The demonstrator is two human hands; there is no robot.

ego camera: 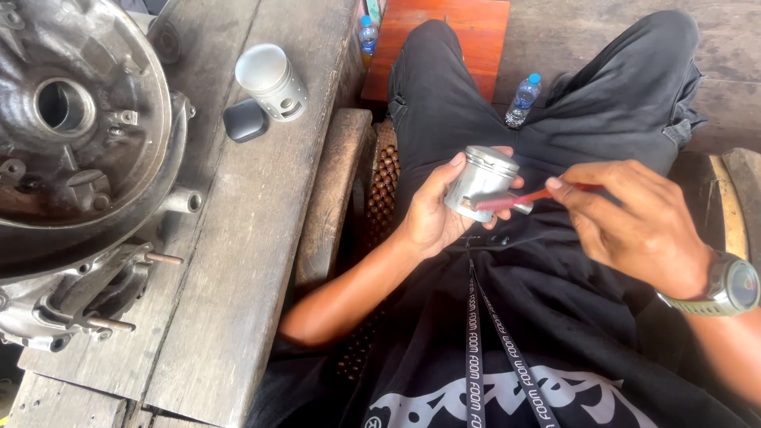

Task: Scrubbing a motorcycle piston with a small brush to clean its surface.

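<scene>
The head camera looks down on a seated person in dark trousers and a black printed shirt, with a lanyard (474, 333) hanging down the chest.

The left hand (434, 212) is closed around a silver piston (480, 182), thumb on one side and fingers wrapped behind, holding it above the lap with its crown tilted up and away. The right hand (634, 226) pinches a thin red-handled tool (529, 196) between thumb and fingertips; the tool's far end lies against the piston's lower skirt, near the pin hole. What kind of tip the tool has cannot be told, as it is blurred. A grey wristwatch (725, 287) sits on the right wrist.

To the left stands a rough wooden workbench (238, 238). On it rests a large, grimy engine crankcase (75, 158) with a round bore and protruding studs. Further back on the bench lies a second piston (272, 81), on its side, and just beside it a small dark rounded block (244, 120), the two nearly touching.

Beyond the knees, a clear plastic water bottle (523, 99) with a blue cap lies on the floor, and another bottle (367, 36) stands near a reddish wooden board (476, 32). A beaded seat mat (384, 186) shows beside the left thigh.
</scene>
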